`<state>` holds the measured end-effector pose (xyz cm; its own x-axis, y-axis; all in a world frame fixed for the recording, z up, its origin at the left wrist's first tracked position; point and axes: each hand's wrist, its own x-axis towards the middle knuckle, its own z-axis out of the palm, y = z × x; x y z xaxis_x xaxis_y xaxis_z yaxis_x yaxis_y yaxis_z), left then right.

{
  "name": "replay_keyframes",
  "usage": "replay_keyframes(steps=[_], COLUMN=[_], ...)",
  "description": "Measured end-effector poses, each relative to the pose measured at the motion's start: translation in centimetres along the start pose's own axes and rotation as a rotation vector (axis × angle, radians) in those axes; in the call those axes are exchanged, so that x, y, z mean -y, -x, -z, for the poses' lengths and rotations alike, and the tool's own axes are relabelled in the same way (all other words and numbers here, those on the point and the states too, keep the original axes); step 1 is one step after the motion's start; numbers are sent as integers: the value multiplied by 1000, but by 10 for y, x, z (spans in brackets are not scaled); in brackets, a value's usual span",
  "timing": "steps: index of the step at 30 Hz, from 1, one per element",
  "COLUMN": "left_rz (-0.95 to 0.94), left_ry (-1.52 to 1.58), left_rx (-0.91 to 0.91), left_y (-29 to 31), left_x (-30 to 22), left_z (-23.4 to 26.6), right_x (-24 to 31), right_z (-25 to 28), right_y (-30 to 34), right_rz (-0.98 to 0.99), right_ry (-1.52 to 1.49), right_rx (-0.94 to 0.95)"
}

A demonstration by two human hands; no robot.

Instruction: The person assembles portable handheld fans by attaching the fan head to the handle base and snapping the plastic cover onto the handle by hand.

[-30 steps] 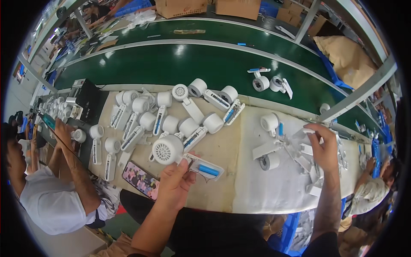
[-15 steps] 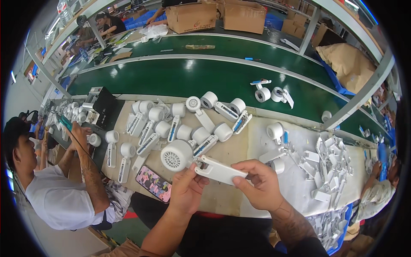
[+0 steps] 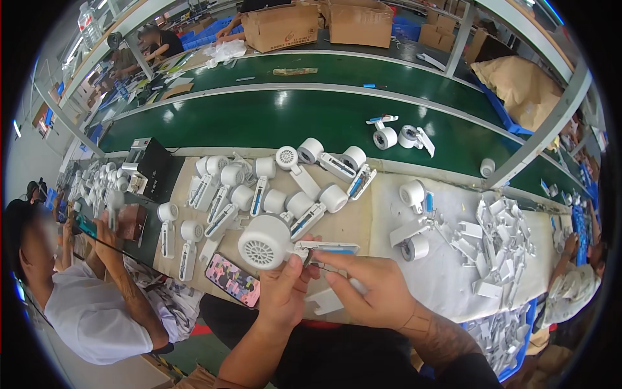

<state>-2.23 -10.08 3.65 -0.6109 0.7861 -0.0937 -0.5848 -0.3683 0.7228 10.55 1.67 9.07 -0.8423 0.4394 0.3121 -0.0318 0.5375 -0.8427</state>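
Note:
A white handheld fan (image 3: pixel 265 242) with a round grille is in my left hand (image 3: pixel 282 292), whose fingers and thumb close round its neck. Its handle lies open, with a blue strip (image 3: pixel 337 248) showing inside. My right hand (image 3: pixel 376 285) reaches over the handle, its index finger at the joint beside the fan head, where thin wires show. Under that hand is a white handle cover (image 3: pixel 328 299); the curled fingers that seem to hold it are partly hidden. A phone (image 3: pixel 232 279) with a lit screen lies left of my left hand.
Several similar fans (image 3: pixel 298 204) crowd the table beyond my hands. White plastic parts (image 3: pixel 495 249) are heaped to the right, above a blue crate (image 3: pixel 528 330). A green conveyor (image 3: pixel 259 120) runs behind. One co-worker (image 3: pixel 97 305) sits at left with a tool; another (image 3: pixel 570 298) is at right.
The white cover has come away from the fan's handle, exposing the blue strip. My right hand has moved left from the handle's end to the joint; my left hand still grips the fan.

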Motion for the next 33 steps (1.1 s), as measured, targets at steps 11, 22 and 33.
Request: replay_keyframes(steps=[11,22,33], left_rz=[-111,-125,79], left_ry=[-99,-214,108], left_rx=[-15,-104,-165], left_y=[5,0,-9], left_x=[5,23,7], left_z=[3,9,-5], right_x=[-9,-19,-26], right_z=[-2,4,4], right_y=[-7,-14,14], right_rz=[173,137,-255], right_ry=[59,119,-534], right_rx=[-63,-5,-316])
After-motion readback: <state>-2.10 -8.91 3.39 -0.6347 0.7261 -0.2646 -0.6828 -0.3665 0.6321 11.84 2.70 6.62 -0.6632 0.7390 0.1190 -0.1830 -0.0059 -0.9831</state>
